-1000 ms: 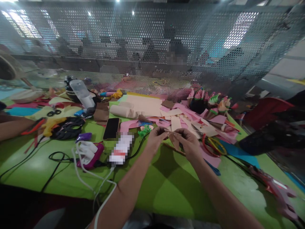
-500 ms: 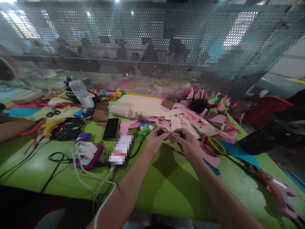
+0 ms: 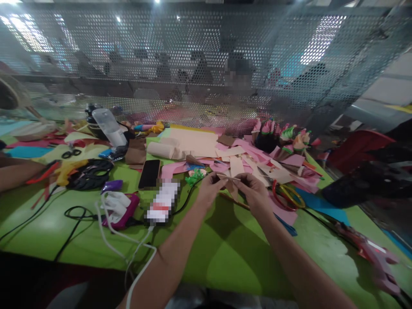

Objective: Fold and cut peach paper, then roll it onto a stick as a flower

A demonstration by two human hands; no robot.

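Observation:
My left hand (image 3: 210, 189) and my right hand (image 3: 253, 191) meet in front of me, a little above the green table. Between their fingertips they pinch a small peach piece of paper or thin foam (image 3: 232, 189), its lower end hanging in a point. A pencil-like stick (image 3: 236, 201) lies just below the hands, partly hidden. Left of my left hand sits a small green curly shape (image 3: 195, 176) with a pale top. Scissors with red and yellow handles (image 3: 289, 196) rest to the right of my right hand.
Peach and pink sheets (image 3: 196, 141) and offcuts cover the back. A black phone (image 3: 149, 174), a lit phone (image 3: 163, 201) on a white cable and a magenta power strip (image 3: 128, 210) lie left. A pink glue gun (image 3: 373, 257) lies right. Another person's arm (image 3: 19, 171) reaches in at far left.
The upper edge of the peach piece has turned slightly between my fingertips, and my right fingers have shifted a little. Both forearms stay almost where they were.

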